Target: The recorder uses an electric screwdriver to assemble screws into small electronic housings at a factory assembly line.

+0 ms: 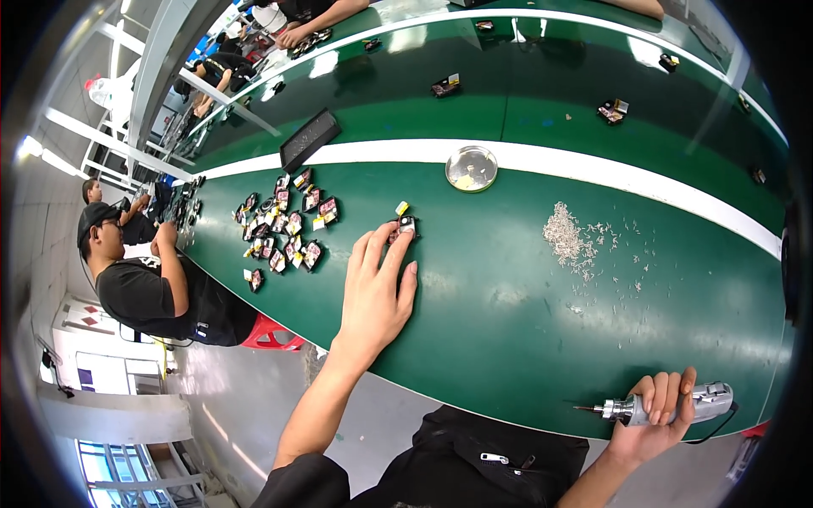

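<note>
My left hand [378, 288] lies flat on the green table, its fingertips touching a small dark part with a yellow tab [404, 223]. My right hand [660, 411] is at the near edge of the table, closed around a grey electric screwdriver [654, 408] whose bit points left. A heap of small silver screws [566, 239] lies between the two hands, further out on the table. Left of my left hand sits a cluster of several similar small parts [284, 229].
A round metal dish [472, 168] rests on the white stripe [610, 169]. A black tray [308, 139] lies beyond the cluster. Other small parts [446, 85] dot the far side. A seated person in black [152, 279] works at the left; other people's hands [298, 35] show at the top.
</note>
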Demonstrator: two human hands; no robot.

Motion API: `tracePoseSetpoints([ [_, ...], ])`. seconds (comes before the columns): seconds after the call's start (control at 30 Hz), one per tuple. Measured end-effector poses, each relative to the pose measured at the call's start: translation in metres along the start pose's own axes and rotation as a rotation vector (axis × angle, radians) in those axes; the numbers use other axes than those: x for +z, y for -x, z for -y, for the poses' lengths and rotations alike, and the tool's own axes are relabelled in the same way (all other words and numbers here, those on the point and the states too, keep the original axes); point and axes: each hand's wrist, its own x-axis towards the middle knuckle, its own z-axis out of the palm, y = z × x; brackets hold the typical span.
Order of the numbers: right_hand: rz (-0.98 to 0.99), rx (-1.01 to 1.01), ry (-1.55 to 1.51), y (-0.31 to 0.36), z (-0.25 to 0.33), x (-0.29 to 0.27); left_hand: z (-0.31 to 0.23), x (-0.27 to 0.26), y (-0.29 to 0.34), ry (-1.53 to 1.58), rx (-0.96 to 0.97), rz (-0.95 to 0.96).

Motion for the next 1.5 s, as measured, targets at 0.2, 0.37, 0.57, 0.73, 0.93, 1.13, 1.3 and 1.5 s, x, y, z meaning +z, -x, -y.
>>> tracePoseSetpoints([
  [0.2, -0.009, -0.005, -0.009, -0.002, -0.002, 0.002, 0.042, -0.008, -0.023, -0.236, -0.154, -0.128],
  [0.37, -0.038, 0.01, -0.024, -0.002, 0.0, 0.001, 0.018, -0.003, -0.102, -0.093, 0.029, -0.248],
  [0.57, -0.019, 0.016, -0.005, 0.001, 0.004, -0.002, 0.045, 0.07, -0.227, -0.145, -0.236, -0.018],
  [0.73, -0.048, 0.027, 0.022, 0.001, 0.005, 0.002, 0.064, 0.109, -0.268, -0.221, -0.259, 0.031],
  [0.93, 0.002, 0.155, 0.0, -0.003, 0.008, 0.011, 0.086, 0.102, -0.268, -0.326, 0.02, 0.036],
  [1.13, -0.004, 0.144, 0.003, 0.0, 0.003, 0.01, 0.031, 0.033, -0.142, 0.038, 0.2, -0.073],
  [1.3, -0.064, 0.128, 0.004, 0.005, -0.002, 0.014, -0.039, -0.008, -0.011, 0.229, 0.43, 0.084],
  [1.5, -0.047, 0.166, 0.044, 0.02, -0.008, 0.02, -0.082, -0.007, 0.049, 0.207, 0.582, 0.162],
])
